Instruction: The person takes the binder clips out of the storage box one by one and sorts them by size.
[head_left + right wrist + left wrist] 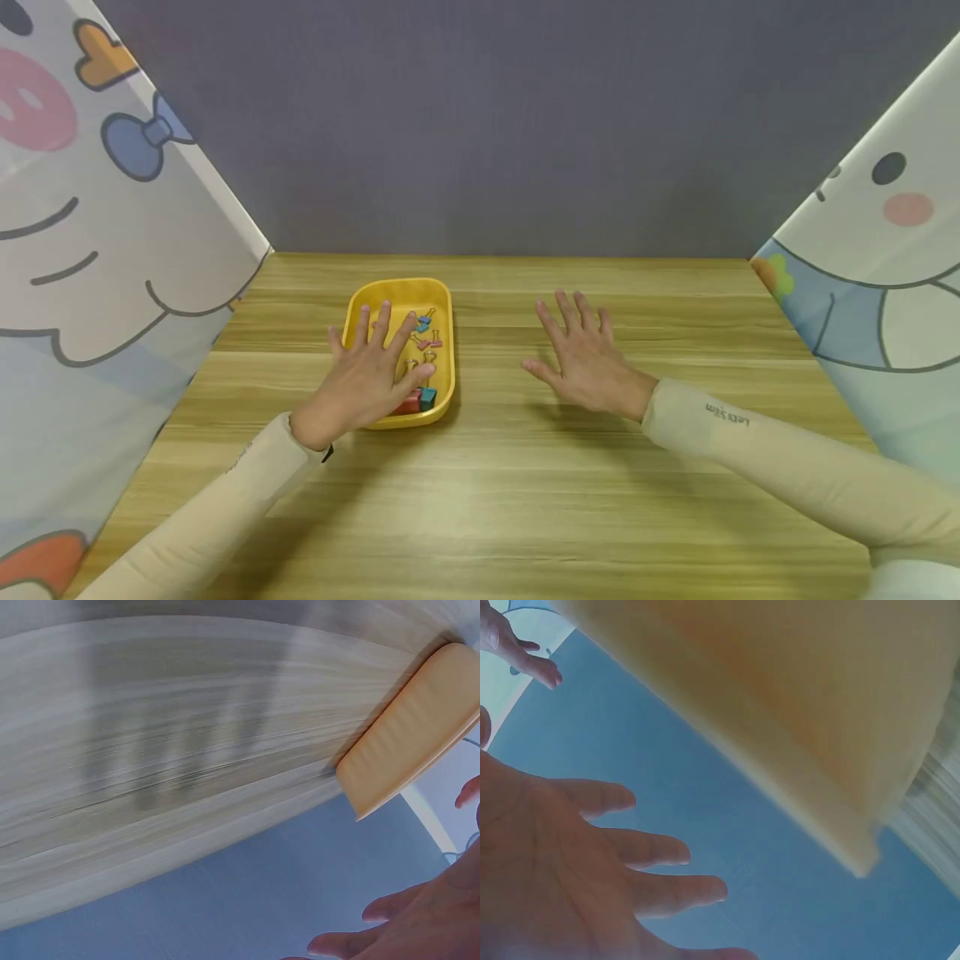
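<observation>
A yellow tray (448, 367) stands left of centre on the wooden table. Inside it lie several binder clips: small pink clips (429, 342), blue clips (424, 322), and larger red (409, 403) and teal (427, 398) ones at the near end. My left hand (363, 379) hovers over the tray with its fingers spread, hiding part of what lies inside. To the right of the tray, my right hand (592, 362) is held above the table, fingers spread and holding nothing. In the left wrist view the tray's wall (780, 712) rises close to the left palm (547, 862).
The wooden table (525, 500) reaches back to a dark grey panel (510, 125). Cartoon-printed cloths hang on the left (90, 250) and right (900, 275) sides. Both forearms wear light sleeves (780, 450).
</observation>
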Demonstrator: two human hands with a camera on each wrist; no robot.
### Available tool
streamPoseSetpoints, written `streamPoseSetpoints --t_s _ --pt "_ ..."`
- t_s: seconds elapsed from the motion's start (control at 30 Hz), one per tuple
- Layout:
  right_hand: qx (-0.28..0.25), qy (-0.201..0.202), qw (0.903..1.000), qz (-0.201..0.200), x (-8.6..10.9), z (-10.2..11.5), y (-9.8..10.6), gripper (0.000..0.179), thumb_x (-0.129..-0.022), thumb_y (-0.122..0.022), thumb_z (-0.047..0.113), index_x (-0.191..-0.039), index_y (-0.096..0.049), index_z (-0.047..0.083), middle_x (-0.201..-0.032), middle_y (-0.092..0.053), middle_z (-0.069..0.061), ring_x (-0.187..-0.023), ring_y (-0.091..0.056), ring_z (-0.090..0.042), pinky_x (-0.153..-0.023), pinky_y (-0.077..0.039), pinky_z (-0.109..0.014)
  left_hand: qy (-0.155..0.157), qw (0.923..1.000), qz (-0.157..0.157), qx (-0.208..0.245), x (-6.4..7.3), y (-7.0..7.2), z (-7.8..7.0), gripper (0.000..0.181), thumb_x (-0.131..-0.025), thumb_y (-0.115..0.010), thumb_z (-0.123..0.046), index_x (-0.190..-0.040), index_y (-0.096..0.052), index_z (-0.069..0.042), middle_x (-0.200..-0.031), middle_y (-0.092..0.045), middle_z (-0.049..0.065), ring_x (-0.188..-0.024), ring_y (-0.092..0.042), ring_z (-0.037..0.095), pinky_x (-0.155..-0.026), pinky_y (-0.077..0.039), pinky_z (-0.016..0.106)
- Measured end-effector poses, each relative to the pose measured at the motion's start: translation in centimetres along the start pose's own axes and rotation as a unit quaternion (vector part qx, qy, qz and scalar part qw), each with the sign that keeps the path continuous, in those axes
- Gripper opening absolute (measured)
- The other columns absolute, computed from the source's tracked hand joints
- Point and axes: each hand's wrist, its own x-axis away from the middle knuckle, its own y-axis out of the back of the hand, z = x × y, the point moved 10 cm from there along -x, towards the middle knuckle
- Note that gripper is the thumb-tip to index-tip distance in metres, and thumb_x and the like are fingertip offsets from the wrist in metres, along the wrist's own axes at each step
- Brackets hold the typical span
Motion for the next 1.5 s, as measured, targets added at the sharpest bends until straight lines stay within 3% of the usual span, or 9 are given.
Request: streamPoseSetpoints --t_s 0.3,0.57,0.73,1.0,1.2,1.5 --pt "-0.023 0.013 0.9996 -0.007 -1.2 1.3 0.0 0.086 -0.091 -0.027 0.069 -0.152 -0.013 0.010 -0.154 -0.006 -0.023 -0.138 -0.004 -0.045 -0.103 -0.008 -0.067 -0.002 0.9993 -0.031 0.021 0.1 0.5 1.1 0.078 -0.095 -0.032 -0.062 -0.152 -0.019 -0.011 -0.154 -0.008 0.023 -0.138 -0.002 0.047 -0.096 0.000 0.076" --pt "-0.051 0.047 0.9975 -0.010 -2.9 3.4 0.3 0.083 -0.093 -0.034 0.064 -0.152 -0.014 0.009 -0.154 -0.008 -0.019 -0.138 -0.010 -0.041 -0.108 -0.010 -0.059 -0.006 0.9915 -0.109 0.070 -0.1 2.3 3.1 0.068 -0.099 -0.036 -0.051 -0.144 -0.031 0.000 -0.137 -0.035 0.024 -0.123 -0.031 0.045 -0.092 -0.027 0.064" --pt "-0.071 0.087 0.9937 -0.004 -3.7 5.0 0.0 0.081 -0.094 -0.036 0.061 -0.152 -0.012 0.010 -0.153 -0.015 -0.018 -0.138 -0.014 -0.037 -0.110 -0.012 -0.053 0.005 0.9864 -0.129 0.101 -0.4 2.8 4.8 0.057 -0.100 -0.042 -0.040 -0.136 -0.039 0.005 -0.118 -0.045 0.023 -0.107 -0.041 0.039 -0.088 -0.036 0.053" --pt "-0.124 0.161 0.9789 -0.024 -4.7 7.8 -0.2 0.065 -0.097 -0.047 0.045 -0.147 -0.029 0.007 -0.146 -0.030 -0.013 -0.134 -0.026 -0.025 -0.109 -0.025 -0.041 0.040 0.9859 -0.108 0.122 -1.1 2.2 7.9 0.043 -0.098 -0.049 -0.018 -0.131 -0.043 0.008 -0.097 -0.053 0.020 -0.081 -0.050 0.031 -0.066 -0.045 0.042" --pt "-0.146 0.216 0.9648 -0.032 -5.7 10.2 -0.4 0.054 -0.095 -0.058 0.034 -0.137 -0.044 0.003 -0.134 -0.044 -0.010 -0.125 -0.037 -0.020 -0.106 -0.030 -0.032 0.066 0.9853 -0.077 0.138 -1.5 1.4 10.1 0.041 -0.098 -0.047 -0.015 -0.131 -0.044 0.009 -0.093 -0.057 0.018 -0.074 -0.054 0.028 -0.060 -0.046 0.039" --pt "-0.154 0.259 0.9529 0.034 -7.5 14.0 -2.7 0.037 -0.091 -0.064 0.025 -0.123 -0.059 0.007 -0.117 -0.058 -0.003 -0.109 -0.049 -0.016 -0.096 -0.039 -0.027 0.106 0.9817 -0.034 0.155 -2.0 -0.3 12.8 0.037 -0.099 -0.043 -0.016 -0.129 -0.045 0.005 -0.089 -0.060 0.017 -0.066 -0.056 0.025 -0.056 -0.047 0.036"
